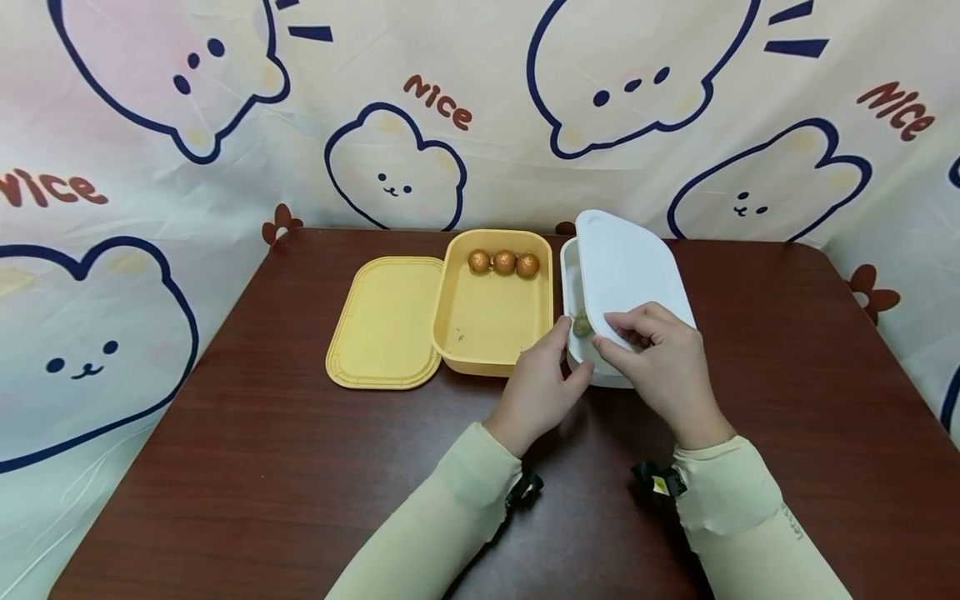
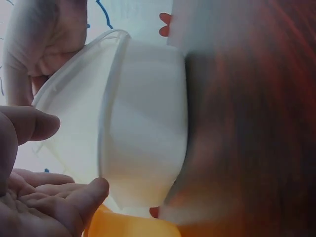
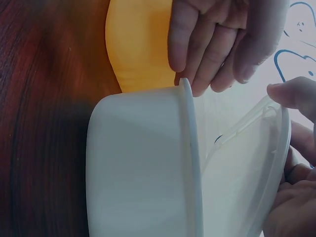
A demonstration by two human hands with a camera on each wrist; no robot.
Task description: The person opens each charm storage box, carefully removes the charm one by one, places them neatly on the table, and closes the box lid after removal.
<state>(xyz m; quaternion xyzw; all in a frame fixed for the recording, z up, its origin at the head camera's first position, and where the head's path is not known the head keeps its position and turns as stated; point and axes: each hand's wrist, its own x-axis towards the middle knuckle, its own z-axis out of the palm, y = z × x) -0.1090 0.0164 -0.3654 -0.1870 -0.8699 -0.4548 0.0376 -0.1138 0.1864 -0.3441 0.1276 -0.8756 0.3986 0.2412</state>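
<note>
A white plastic box [image 1: 615, 381] stands on the table, its white lid [image 1: 633, 267] tilted up over the right part of its opening. My right hand [image 1: 663, 362] pinches the lid's near left corner between thumb and fingers. At the box's left rim, my left hand [image 1: 538, 385] has its fingertips [image 2: 101, 186] right at the edge, thumb held apart. A gold-green ball [image 1: 581, 325] shows inside the box; the lid hides the rest of the inside. Left of it, a yellow box [image 1: 487, 321] holds three shiny copper-brown balls [image 1: 505, 263] in a row at its far end.
A yellow lid [image 1: 386, 321] lies flat on the dark wooden table [image 1: 285, 467], touching the yellow box's left side. The two boxes stand close side by side. Behind the table hangs a pale cloth [image 1: 502, 183] with cartoon bear prints.
</note>
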